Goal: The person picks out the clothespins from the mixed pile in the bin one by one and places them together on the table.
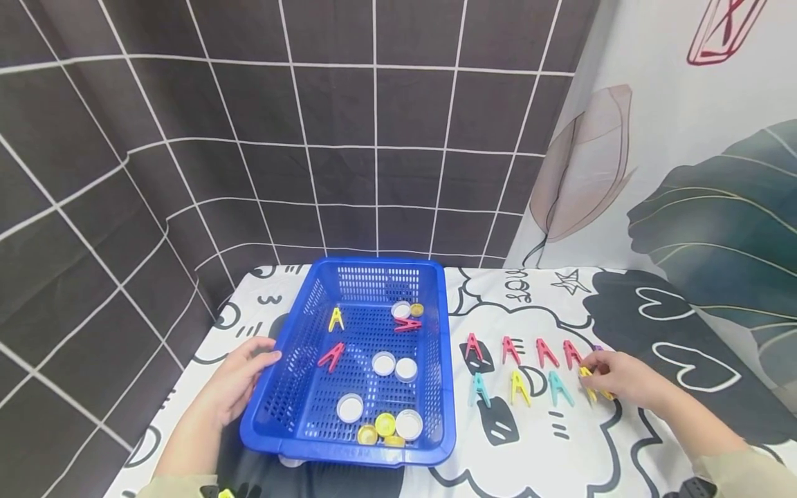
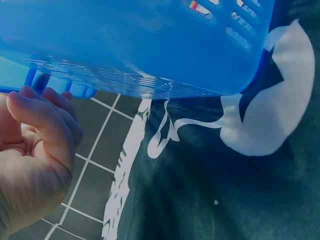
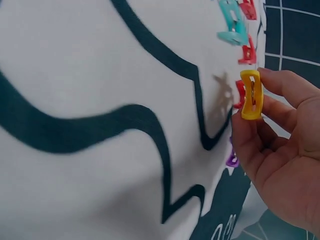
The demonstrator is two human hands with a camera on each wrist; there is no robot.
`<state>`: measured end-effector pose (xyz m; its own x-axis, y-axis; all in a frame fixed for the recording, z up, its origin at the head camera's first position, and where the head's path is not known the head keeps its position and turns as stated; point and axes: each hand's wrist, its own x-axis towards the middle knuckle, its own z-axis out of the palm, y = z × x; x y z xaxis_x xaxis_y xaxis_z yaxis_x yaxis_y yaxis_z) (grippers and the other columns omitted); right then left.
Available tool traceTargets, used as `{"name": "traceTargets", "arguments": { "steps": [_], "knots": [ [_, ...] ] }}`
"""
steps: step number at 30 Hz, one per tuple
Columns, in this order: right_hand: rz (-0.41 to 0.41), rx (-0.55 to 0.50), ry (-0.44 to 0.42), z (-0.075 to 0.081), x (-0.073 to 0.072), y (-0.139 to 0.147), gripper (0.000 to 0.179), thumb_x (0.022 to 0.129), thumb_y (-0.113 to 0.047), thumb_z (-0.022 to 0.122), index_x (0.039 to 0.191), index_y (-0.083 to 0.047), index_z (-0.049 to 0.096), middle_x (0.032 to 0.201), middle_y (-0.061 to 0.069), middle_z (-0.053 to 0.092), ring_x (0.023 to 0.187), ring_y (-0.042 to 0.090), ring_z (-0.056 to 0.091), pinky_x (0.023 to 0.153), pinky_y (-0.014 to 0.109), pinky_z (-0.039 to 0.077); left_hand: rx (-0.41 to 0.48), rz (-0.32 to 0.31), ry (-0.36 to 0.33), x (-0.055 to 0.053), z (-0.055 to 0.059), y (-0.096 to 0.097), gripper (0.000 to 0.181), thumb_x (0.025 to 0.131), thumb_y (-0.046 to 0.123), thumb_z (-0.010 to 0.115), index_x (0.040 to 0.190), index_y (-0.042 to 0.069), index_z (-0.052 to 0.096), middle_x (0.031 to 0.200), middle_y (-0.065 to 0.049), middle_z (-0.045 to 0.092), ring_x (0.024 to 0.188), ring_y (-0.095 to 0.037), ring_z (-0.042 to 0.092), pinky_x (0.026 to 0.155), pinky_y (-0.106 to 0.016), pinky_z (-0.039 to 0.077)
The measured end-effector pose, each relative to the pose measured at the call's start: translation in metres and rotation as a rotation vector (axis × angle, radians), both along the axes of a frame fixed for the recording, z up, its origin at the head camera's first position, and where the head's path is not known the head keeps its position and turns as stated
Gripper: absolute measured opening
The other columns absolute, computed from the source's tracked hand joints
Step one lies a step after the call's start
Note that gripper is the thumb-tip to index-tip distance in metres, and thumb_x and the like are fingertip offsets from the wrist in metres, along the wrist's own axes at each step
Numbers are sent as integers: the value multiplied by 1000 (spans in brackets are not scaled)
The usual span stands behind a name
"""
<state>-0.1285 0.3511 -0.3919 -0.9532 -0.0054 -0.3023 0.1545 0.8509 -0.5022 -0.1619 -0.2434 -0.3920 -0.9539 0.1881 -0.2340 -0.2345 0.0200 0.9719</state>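
Observation:
My right hand [image 1: 625, 377] pinches a yellow clothespin [image 3: 252, 94] between thumb and fingertips, low over the cloth at the right end of a row of clothespins. Beside it in that row lie a teal clothespin [image 1: 560, 389], a yellow one [image 1: 519, 387] and another teal one [image 1: 479, 389]. Red clothespins [image 1: 546, 353] form the row behind. A purple clothespin [image 3: 232, 159] is partly hidden by the hand in the head view. On the left, my left hand [image 1: 239, 377] holds the rim of a blue basket [image 1: 349, 453], its fingers curled at the outer side.
Inside the basket lie white caps [image 1: 383, 363], yellow caps [image 1: 385, 423], red clothespins [image 1: 332, 357] and a yellow clothespin [image 1: 336, 319]. A patterned white cloth [image 1: 461, 456] covers the table. A dark gridded curtain [image 1: 336, 104] hangs behind, with a leaf-patterned one [image 1: 672, 207] at right.

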Motion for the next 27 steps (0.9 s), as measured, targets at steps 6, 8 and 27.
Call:
{"name": "traceTargets", "arguments": {
  "steps": [6,8,27],
  "knots": [
    [6,12,17,-7,3,-3,40,79,-27,71,106,1,60,81,5,51,71,19,46,57,32,38,10,1,2,1,2,0,18,94,17,55,108,11,46,86,-7,66,74,-21,66,64,-36,56],
    [8,33,25,-9,4,-4,39,78,-26,71,105,1,61,81,5,52,71,19,47,57,31,38,16,-7,6,2,2,0,17,94,17,54,108,11,46,86,-6,66,74,-20,66,64,-36,56],
    [0,112,47,-13,5,-5,45,79,-31,70,104,4,60,83,6,55,71,20,50,57,32,41,16,-7,0,1,1,-1,18,95,18,54,109,12,45,86,-5,66,73,-20,66,63,-36,56]
  ]
}}
